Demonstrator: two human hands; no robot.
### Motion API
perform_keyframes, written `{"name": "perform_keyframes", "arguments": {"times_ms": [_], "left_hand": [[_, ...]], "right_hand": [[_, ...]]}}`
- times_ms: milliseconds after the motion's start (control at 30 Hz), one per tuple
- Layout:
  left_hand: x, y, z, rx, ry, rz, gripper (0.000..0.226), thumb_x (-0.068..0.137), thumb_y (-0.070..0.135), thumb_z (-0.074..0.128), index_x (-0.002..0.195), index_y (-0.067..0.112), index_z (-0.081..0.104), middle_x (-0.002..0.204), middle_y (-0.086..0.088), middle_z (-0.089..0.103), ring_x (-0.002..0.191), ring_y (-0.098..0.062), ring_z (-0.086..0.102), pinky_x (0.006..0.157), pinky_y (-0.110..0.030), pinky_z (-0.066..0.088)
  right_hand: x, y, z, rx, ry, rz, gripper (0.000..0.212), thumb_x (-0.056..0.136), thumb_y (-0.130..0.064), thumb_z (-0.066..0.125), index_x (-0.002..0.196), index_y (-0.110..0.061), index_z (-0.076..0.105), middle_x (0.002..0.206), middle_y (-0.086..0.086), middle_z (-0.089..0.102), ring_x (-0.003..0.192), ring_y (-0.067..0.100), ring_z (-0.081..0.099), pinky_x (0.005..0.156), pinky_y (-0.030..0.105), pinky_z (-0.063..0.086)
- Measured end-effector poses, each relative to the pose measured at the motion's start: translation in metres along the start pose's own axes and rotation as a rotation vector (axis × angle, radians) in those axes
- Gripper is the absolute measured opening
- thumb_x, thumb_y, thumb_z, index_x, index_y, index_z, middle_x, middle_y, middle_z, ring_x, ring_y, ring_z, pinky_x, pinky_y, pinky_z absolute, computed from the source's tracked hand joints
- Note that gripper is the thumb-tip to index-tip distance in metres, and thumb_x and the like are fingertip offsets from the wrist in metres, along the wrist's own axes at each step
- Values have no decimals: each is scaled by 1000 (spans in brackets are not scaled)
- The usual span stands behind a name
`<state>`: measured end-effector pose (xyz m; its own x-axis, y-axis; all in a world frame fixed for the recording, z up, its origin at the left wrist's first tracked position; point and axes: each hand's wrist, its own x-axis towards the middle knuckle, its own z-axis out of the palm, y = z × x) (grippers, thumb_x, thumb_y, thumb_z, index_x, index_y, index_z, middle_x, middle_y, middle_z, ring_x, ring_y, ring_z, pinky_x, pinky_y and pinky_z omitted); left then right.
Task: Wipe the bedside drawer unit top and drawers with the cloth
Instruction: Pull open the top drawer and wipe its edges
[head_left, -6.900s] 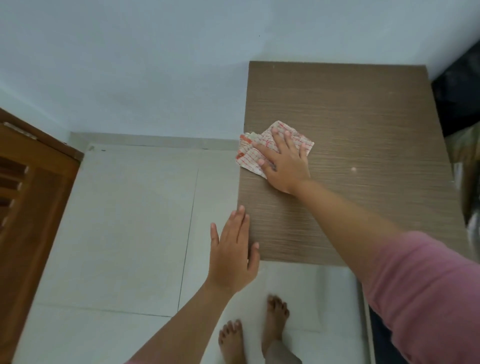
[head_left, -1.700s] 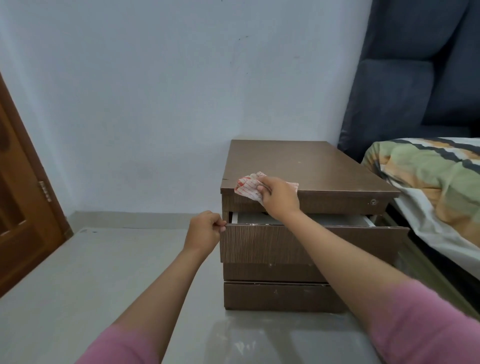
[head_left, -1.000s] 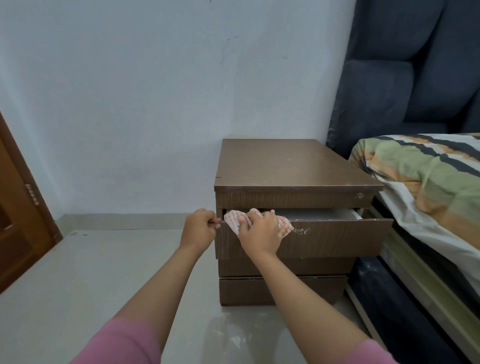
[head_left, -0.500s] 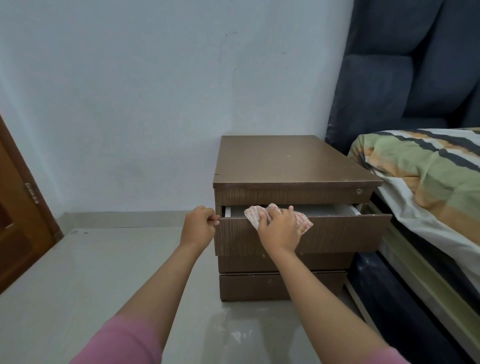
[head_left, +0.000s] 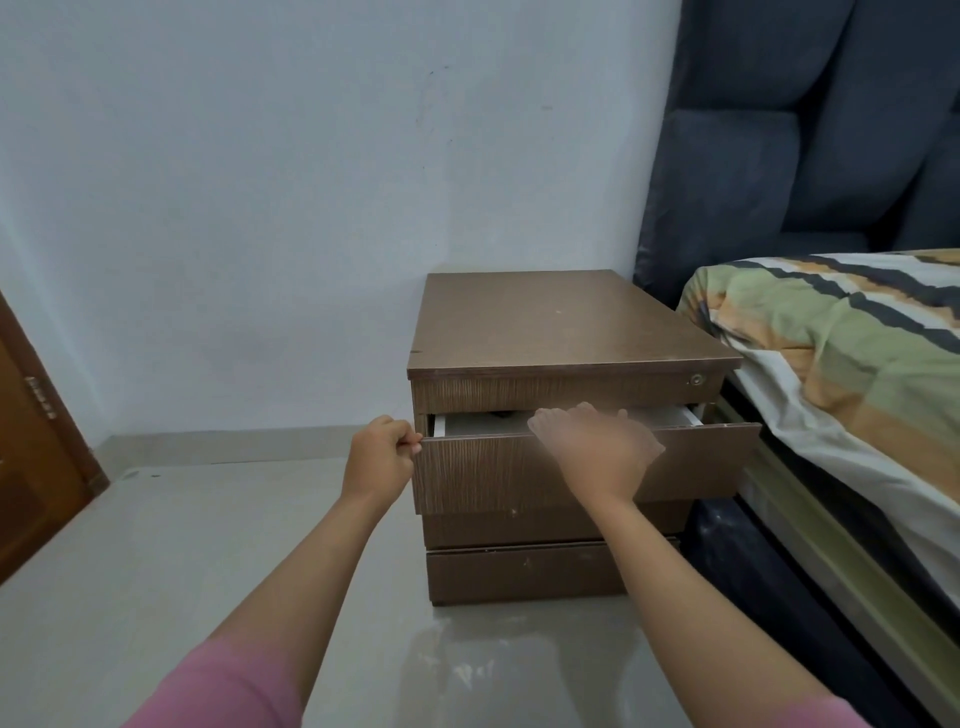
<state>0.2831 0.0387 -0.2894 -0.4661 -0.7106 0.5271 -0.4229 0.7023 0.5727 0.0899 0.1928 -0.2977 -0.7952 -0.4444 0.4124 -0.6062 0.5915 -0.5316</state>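
Observation:
The brown bedside drawer unit (head_left: 561, 322) stands against the wall, its top bare. Its top drawer (head_left: 483, 473) is pulled partly out, showing a pale inside. My left hand (head_left: 382, 460) grips the left end of the drawer front with curled fingers. My right hand (head_left: 597, 447) is blurred by motion and lies over the drawer's top edge, fingers reaching into the opening. The cloth is out of sight, hidden under or behind that hand. Two lower drawers (head_left: 524, 571) are closed.
A bed with a striped cover (head_left: 841, 353) and a dark padded headboard (head_left: 779, 156) press against the unit's right side. A wooden door (head_left: 31, 441) stands at the far left. Pale tiled floor (head_left: 182, 545) stretches left of and in front of the unit.
My right hand slid right along the drawer's top edge and reached further in; the cloth, visible half a second ago, is now hidden. The left hand kept its grip on the drawer front.

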Motion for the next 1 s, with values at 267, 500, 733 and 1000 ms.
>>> {"name": "perform_keyframes", "arguments": {"times_ms": [267, 500, 733, 1000], "left_hand": [[0, -1, 1, 5, 2, -2, 8, 78, -3, 63, 71, -1, 67, 76, -9, 62, 69, -15, 53, 60, -16, 36], [-1, 3, -1, 1, 6, 5, 9, 77, -5, 63, 72, 1, 67, 76, -9, 61, 70, -17, 54, 65, -23, 39], [-1, 2, -1, 3, -1, 2, 9, 78, -5, 62, 74, 1, 68, 76, -9, 61, 71, -17, 55, 64, -21, 39], [-2, 3, 0, 11, 10, 4, 10, 77, -6, 63, 73, 1, 68, 75, -7, 60, 70, -18, 54, 61, -19, 38]], "right_hand": [[13, 16, -10, -28, -101, 62, 36, 97, -38, 43, 131, -49, 45, 149, 3, 37, 146, 25, 3, 100, 75, -2], [15, 23, -16, -37, -158, 40, 39, 95, -26, 50, 122, -53, 52, 156, 8, 22, 146, 29, -6, 97, 78, -3], [33, 49, -30, -96, -220, 103, 33, 95, -46, 37, 123, -50, 52, 155, -1, 24, 146, 25, -8, 96, 78, -5], [50, 83, -47, -98, -218, 166, 33, 94, -45, 37, 123, -49, 53, 155, -5, 24, 146, 21, -6, 99, 76, -2]]}}
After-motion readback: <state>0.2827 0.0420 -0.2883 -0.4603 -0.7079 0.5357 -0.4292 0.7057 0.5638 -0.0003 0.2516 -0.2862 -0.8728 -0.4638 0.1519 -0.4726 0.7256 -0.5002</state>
